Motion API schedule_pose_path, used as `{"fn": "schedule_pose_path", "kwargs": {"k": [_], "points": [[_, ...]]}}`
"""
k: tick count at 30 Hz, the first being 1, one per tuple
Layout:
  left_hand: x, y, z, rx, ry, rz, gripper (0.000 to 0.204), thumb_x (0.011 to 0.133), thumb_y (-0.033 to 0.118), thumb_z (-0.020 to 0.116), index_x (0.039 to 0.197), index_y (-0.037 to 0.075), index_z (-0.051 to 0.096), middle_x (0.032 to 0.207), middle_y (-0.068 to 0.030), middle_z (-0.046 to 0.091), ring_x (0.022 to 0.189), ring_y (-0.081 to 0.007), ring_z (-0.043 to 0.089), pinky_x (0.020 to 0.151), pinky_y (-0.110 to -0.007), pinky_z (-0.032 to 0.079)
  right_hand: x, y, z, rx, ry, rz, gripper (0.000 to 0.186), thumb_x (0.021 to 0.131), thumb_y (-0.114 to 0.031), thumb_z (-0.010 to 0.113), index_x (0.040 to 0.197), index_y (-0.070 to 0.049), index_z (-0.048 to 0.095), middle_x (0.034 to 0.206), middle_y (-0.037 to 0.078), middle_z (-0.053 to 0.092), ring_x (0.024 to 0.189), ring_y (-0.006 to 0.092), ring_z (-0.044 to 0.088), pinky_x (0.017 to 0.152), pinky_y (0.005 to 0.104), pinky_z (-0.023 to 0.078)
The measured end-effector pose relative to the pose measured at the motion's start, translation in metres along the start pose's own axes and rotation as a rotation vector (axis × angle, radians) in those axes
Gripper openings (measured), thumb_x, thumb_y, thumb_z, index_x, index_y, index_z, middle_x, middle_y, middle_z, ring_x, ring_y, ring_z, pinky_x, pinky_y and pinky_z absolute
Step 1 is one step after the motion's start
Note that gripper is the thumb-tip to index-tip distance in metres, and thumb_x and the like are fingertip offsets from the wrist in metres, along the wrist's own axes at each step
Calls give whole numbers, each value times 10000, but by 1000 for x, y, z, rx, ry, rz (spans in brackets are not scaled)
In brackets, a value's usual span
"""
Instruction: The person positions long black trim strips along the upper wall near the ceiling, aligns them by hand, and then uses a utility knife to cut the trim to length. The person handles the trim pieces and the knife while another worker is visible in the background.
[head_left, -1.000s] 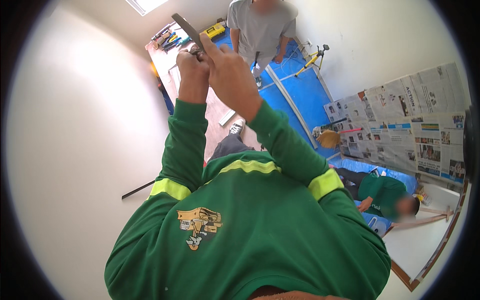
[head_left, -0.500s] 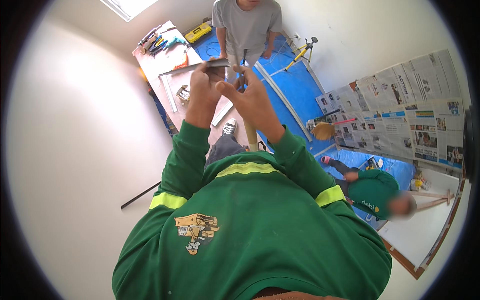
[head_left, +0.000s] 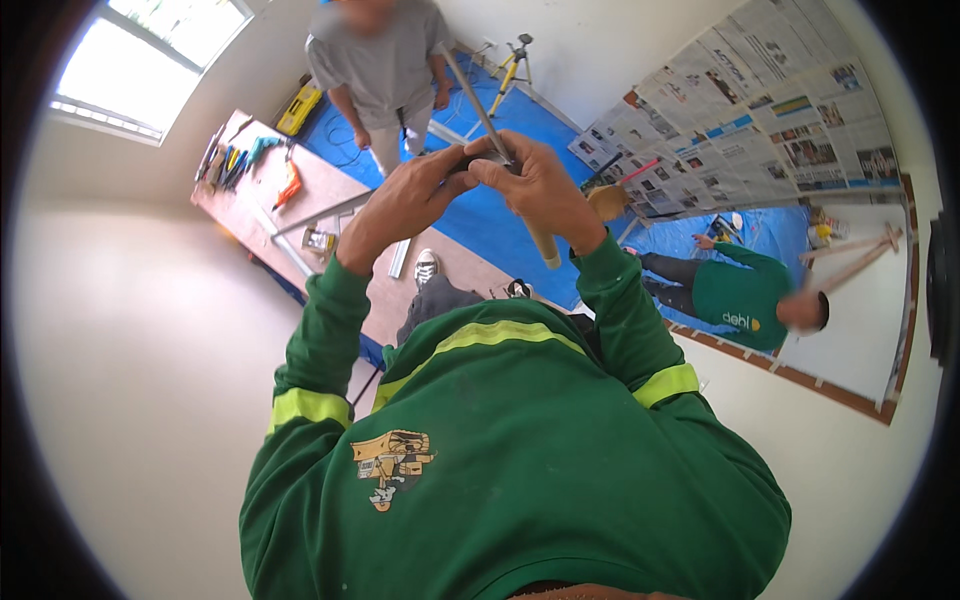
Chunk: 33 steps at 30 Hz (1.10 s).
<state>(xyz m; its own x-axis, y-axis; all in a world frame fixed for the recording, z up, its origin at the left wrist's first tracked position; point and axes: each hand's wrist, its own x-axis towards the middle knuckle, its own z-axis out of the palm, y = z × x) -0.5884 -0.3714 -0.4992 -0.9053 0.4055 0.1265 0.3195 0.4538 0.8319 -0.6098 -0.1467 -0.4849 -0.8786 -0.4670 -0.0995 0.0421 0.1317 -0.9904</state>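
Raised in front of my chest, my two hands meet around thin grey metal strips. My left hand (head_left: 405,205) is closed on a long metal strip (head_left: 318,215) that slants down to the left. The fingers of my right hand (head_left: 548,190) close at the lower end of another metal strip (head_left: 472,88), which points up and away. Whether the two strips are joined is hidden by my fingers. Below my right hand shows a beige stick (head_left: 543,243); I cannot tell whether it is held.
A long work board (head_left: 345,185) carries hand tools (head_left: 232,165) and an orange tool (head_left: 289,187). A person in grey (head_left: 375,75) stands opposite; another in green (head_left: 738,297) is at right. Beyond are a yellow tripod (head_left: 512,72), blue sheeting (head_left: 465,235) and a newspaper-covered panel (head_left: 750,110).
My right hand has come in to meet the left and now grips a strip. The strips have swung apart, and my view has shifted, bringing the window further in.
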Motion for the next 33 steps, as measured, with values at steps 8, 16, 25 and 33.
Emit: {"fn": "schedule_pose_path", "kwargs": {"k": [8,16,25,33], "points": [[69,-2,13,-275,-65,34,299,1111,287,616,1211,5,610,783,-99,603,704,-200,555,653,-382,443,-101,-26,21,436,488,161,515,1150,-249,503,1597,-1,441,823,9,556,600,97,558,524,260,466],[109,17,30,-326,-46,172,527,1133,507,525,1258,6,632,752,-19,495,699,-110,439,627,-325,392,-112,-15,38,317,635,-17,529,1166,-165,479,1685,-131,380,902,5,532,609,58,488,536,231,421],[125,50,55,-418,59,180,494,1167,466,467,1113,5,635,729,26,458,699,-66,401,618,-273,361,-92,-4,27,88,731,-165,504,1114,-80,574,1612,-116,505,893,42,599,720,114,519,663,280,485],[127,69,60,-460,86,138,492,1175,458,443,959,40,587,719,31,465,688,-56,404,599,-271,350,-107,1,26,-129,759,-241,526,1108,-41,538,1627,-104,483,849,4,538,637,75,481,568,270,431]]}}
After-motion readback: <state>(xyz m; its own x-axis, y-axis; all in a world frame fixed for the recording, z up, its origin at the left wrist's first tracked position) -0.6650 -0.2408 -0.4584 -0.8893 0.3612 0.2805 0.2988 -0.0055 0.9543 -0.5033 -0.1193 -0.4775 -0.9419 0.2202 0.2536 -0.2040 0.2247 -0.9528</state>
